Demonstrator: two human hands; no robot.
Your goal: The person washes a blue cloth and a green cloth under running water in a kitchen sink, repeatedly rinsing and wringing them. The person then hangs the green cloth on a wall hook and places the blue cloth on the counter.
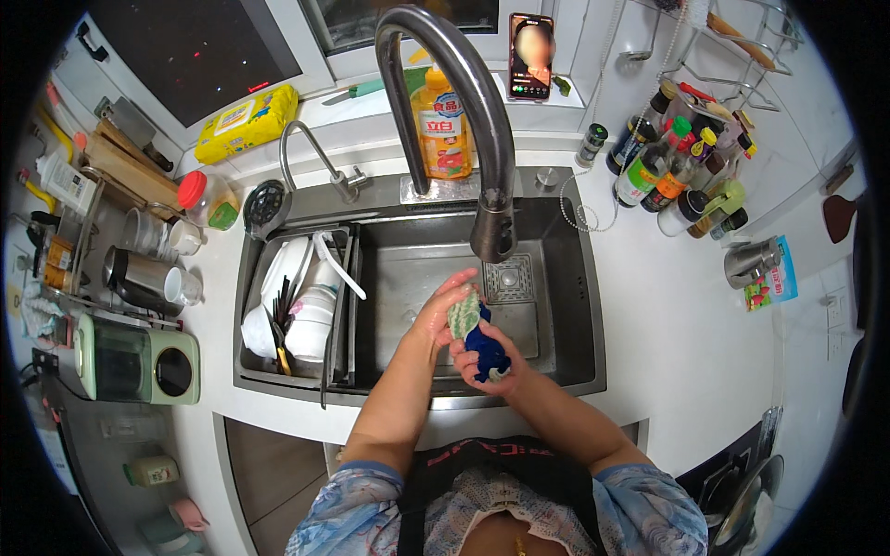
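Note:
Both hands are together over the basin of a steel sink [389, 278]. My left hand [438, 313] grips a pale green patterned cloth or sponge [464, 316] that looks wet. In my right hand [504, 361] is a bunched dark blue cloth [487, 351], with a whitish edge showing near the palm. The green and blue pieces touch; whether they are one item I cannot tell. Above and slightly right of my hands hangs the spout head of a dark metal faucet [495, 233], with no water seen running from it. A square drain cover [509, 278] lies behind my hands.
A dish rack [341, 313] with white bowls, chopsticks and a spoon fills the sink's left side. An orange detergent bottle [441, 132] stands behind the faucet. A phone [530, 55] leans on the windowsill. Several sauce bottles [643, 170] stand on the right counter, with a steel cup [752, 262].

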